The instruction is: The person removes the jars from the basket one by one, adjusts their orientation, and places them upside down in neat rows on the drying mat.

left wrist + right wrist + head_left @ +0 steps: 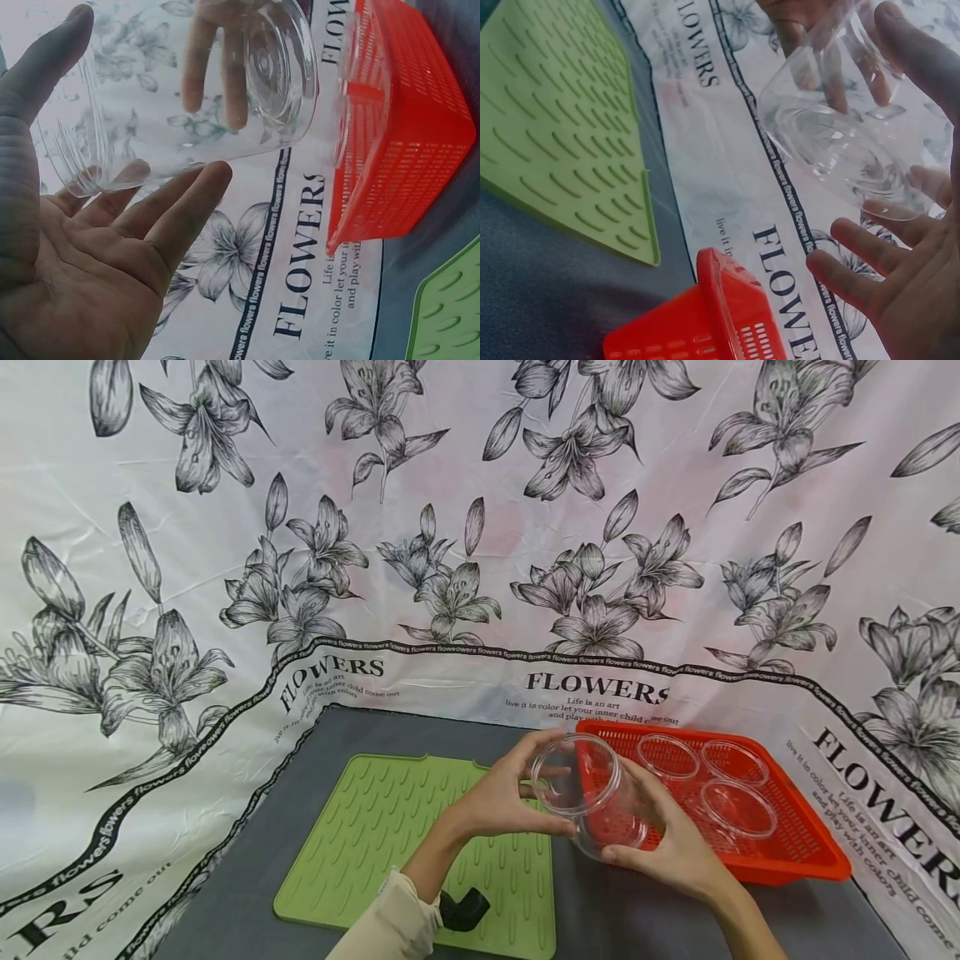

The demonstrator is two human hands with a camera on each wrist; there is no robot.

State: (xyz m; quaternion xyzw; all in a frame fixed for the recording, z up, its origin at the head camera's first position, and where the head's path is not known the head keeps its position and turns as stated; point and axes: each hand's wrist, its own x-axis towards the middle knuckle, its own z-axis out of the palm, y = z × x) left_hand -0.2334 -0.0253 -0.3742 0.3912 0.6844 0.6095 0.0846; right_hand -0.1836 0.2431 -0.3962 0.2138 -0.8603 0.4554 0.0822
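Observation:
A clear, see-through jar (588, 797) is held up between both hands, in front of the red basket's left end. It tilts, its round open rim toward the head camera and its base down to the right. My left hand (498, 793) grips it near the rim, thumb on the near side, fingers around the far side. Lower down, toward the base, my right hand (667, 852) holds it between thumb and fingers. In the left wrist view the jar's ringed base (274, 71) shows, and the other hand's fingers are seen through the wall.
The red perforated basket (806, 856) stands at the right with three clear jars (738, 808) in it. A green ridged mat (375, 827) lies on the dark grey table (247, 868) at the left. A flower-printed cloth (450, 693) hangs behind and at the sides.

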